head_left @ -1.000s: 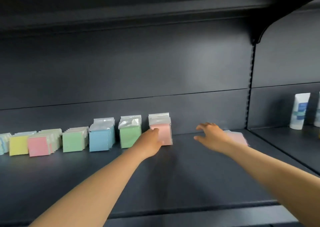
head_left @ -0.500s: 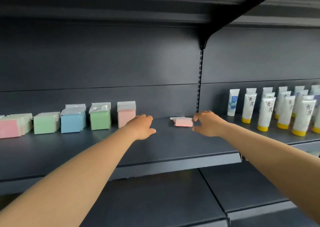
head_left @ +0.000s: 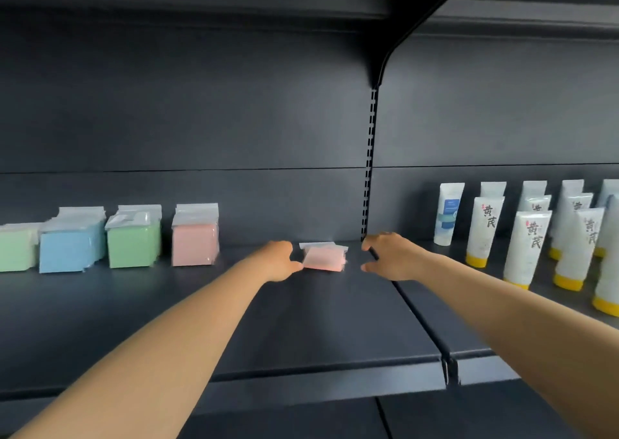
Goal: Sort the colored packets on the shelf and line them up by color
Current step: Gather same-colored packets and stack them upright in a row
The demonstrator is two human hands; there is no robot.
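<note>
We count 4 upright stacks of packets along the back of the shelf [head_left: 328, 331]: 1 green stack [head_left: 16, 249] cut by the left edge, 1 blue stack [head_left: 68, 249], 1 second green stack [head_left: 133, 242] and 1 pink stack [head_left: 195, 242]. We count 1 loose pink pile [head_left: 324, 257] lying flat to their right, well apart from the pink stack. On the adjoining shelf section at right we count at least 9 white tubes [head_left: 526, 246], most with yellow caps, and 1 tube with a blue label [head_left: 448, 214].

We see 2 hands. The left hand [head_left: 279, 259] sits at the left edge of the pink pile, thumb tip touching it, fingers loosely curled and holding nothing. The right hand [head_left: 390, 254] is just beside the pile's right edge, apart from it, fingers spread and bent.

Against the frame 0.5 s ago, the left hand has moved right from beside the pink stack to the loose pile, and the right hand stays by it.
</note>
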